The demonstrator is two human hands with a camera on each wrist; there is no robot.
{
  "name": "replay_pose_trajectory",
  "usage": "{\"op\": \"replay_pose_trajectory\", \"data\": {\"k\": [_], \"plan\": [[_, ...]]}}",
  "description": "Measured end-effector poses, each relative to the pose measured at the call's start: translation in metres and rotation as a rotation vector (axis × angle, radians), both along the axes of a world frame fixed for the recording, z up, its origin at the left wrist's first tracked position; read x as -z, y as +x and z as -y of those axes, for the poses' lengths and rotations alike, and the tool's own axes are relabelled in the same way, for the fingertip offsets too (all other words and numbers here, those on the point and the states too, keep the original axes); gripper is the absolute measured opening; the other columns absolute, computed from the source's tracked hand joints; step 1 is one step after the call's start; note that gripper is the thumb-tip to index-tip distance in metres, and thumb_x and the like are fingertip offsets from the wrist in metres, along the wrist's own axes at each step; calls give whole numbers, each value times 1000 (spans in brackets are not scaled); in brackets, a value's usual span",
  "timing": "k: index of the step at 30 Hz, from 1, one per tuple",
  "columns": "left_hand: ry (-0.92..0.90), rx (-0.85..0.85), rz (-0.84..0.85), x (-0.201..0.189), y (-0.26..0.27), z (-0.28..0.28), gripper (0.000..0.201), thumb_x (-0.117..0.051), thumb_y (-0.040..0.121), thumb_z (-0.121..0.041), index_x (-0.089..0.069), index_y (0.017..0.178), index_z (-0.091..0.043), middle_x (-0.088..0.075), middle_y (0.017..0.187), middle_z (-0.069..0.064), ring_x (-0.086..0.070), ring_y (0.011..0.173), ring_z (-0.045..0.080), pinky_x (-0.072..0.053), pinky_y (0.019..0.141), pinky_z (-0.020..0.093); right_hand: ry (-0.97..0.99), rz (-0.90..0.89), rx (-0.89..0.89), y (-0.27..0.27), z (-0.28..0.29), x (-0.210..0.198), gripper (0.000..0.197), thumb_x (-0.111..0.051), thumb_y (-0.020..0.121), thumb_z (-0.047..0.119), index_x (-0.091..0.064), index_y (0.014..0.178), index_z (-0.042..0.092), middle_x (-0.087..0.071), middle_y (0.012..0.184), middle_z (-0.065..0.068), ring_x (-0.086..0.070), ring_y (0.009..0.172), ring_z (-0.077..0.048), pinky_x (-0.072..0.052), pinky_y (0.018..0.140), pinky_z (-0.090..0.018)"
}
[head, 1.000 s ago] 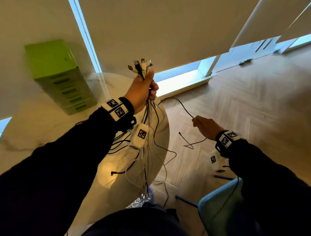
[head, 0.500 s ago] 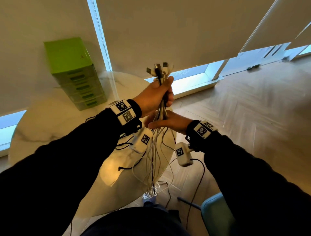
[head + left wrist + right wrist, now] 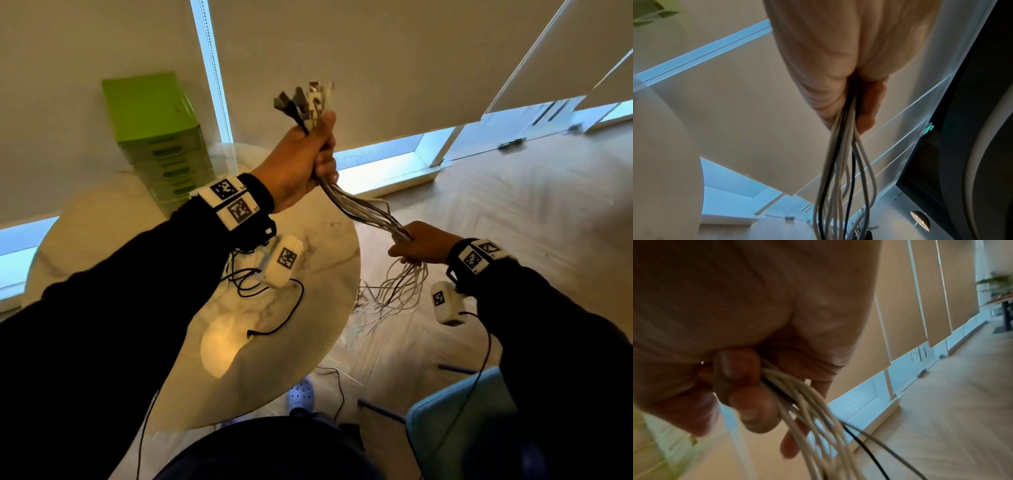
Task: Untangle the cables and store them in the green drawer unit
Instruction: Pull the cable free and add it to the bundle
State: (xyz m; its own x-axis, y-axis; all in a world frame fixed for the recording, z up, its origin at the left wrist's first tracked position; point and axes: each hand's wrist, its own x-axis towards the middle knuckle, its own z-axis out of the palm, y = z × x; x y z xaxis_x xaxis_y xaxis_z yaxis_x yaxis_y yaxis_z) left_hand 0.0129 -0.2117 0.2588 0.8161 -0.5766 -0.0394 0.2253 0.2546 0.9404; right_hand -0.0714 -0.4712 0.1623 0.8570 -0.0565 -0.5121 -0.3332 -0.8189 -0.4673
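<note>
My left hand [image 3: 308, 154] is raised above the round marble table [image 3: 102, 240] and grips a bundle of white and black cables [image 3: 363, 209] just below their plugs [image 3: 305, 101], which stick up past the thumb. The bundle runs down to the right into my right hand [image 3: 416, 241], whose fingers are curled round it lower down. Below that hand the loose cable ends [image 3: 394, 291] hang and spread over the floor. The wrist views show each fist closed on the cables [image 3: 846, 146] [image 3: 803, 402]. The green drawer unit [image 3: 161, 144] stands at the table's far edge, drawers closed.
A loose black cable [image 3: 277, 325] lies on the table under my left wrist. A light blue chair [image 3: 455, 425] stands at the lower right, and a foot in a white shoe [image 3: 301, 394] is by the table's near edge. Wooden floor stretches to the right.
My right hand came in to the bundle just under my left hand, gripped it, and has slid down and to the right along the cables, pulling them straight between the two hands.
</note>
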Motion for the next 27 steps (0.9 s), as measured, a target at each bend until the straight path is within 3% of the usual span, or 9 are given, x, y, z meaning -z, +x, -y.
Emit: {"op": "replay_pose_trajectory", "data": {"k": [3, 7, 10, 13, 15, 17, 20, 22, 27], "plan": [[-63, -86, -19, -5, 13, -8, 41, -43, 107, -37, -39, 70, -19, -31, 54, -7, -33, 50, 10, -43, 61, 29, -232, 139, -32, -12, 16, 5, 32, -65, 92, 30, -50, 68, 16, -59, 66, -6, -58, 65, -26, -43, 65, -32], [-133, -214, -79, 10, 19, -6, 41, -41, 108, -35, -35, 71, -19, -27, 55, -6, -29, 50, 12, -38, 60, 30, -374, 140, -97, -22, 18, 35, 27, -66, 90, 39, -46, 95, 21, -64, 96, -7, -63, 95, -32, -43, 78, -35], [-122, -240, -115, 26, 11, 8, 38, -41, 108, -34, -36, 73, -19, -28, 54, -7, -29, 50, 11, -38, 61, 29, -406, -16, -144, -20, 7, 62, 99, -74, 69, 68, -29, 144, 21, -43, 148, -13, -43, 133, -34, -34, 110, -45], [-67, -177, -120, 39, -2, 26, 36, -39, 108, -31, -36, 74, -20, -29, 53, -8, -32, 51, 11, -40, 63, 29, -95, 337, 26, -6, -18, 54, 148, -78, 49, 78, 8, 156, 23, -15, 164, -7, -20, 149, -27, -18, 119, -45], [-38, -131, -106, 43, -10, 38, 37, -39, 109, -30, -36, 73, -19, -29, 54, -7, -33, 54, 12, -41, 65, 30, 169, 511, 82, 5, -43, 31, 143, -83, 50, 73, 5, 155, 33, -24, 161, 1, -25, 147, -20, -24, 116, -39], [-21, -73, -104, 43, -14, 50, 37, -39, 109, -30, -37, 73, -19, -29, 56, -6, -32, 56, 13, -40, 66, 32, 315, 466, 38, 18, -65, 12, 115, -86, 61, 61, -19, 151, 33, -44, 146, 10, -41, 135, -11, -33, 110, -32], [36, 52, -102, 38, -14, 58, 38, -41, 108, -34, -36, 73, -20, -29, 57, -5, -33, 56, 13, -39, 66, 31, 380, 303, -36, 29, -81, 0, 37, -83, 76, 40, -66, 99, 16, -70, 95, 10, -64, 88, -5, -50, 89, -31], [80, 137, -102, 35, -9, 53, 37, -41, 108, -32, -38, 74, -18, -29, 58, -4, -34, 55, 13, -47, 69, 30, 423, 187, -17, 32, -74, 9, 38, -82, 78, 35, -59, 66, 8, -64, 63, -3, -60, 60, -12, -49, 71, -29], [88, 185, -194, 39, 1, 27, 36, -44, 107, -30, -47, 74, -16, -30, 59, -3, -40, 56, 14, -52, 93, 43, 291, -45, -100, 26, -31, 41, 44, -84, 76, 34, -52, 57, 10, -53, 52, -4, -50, 54, -19, -46, 60, -29]]}}
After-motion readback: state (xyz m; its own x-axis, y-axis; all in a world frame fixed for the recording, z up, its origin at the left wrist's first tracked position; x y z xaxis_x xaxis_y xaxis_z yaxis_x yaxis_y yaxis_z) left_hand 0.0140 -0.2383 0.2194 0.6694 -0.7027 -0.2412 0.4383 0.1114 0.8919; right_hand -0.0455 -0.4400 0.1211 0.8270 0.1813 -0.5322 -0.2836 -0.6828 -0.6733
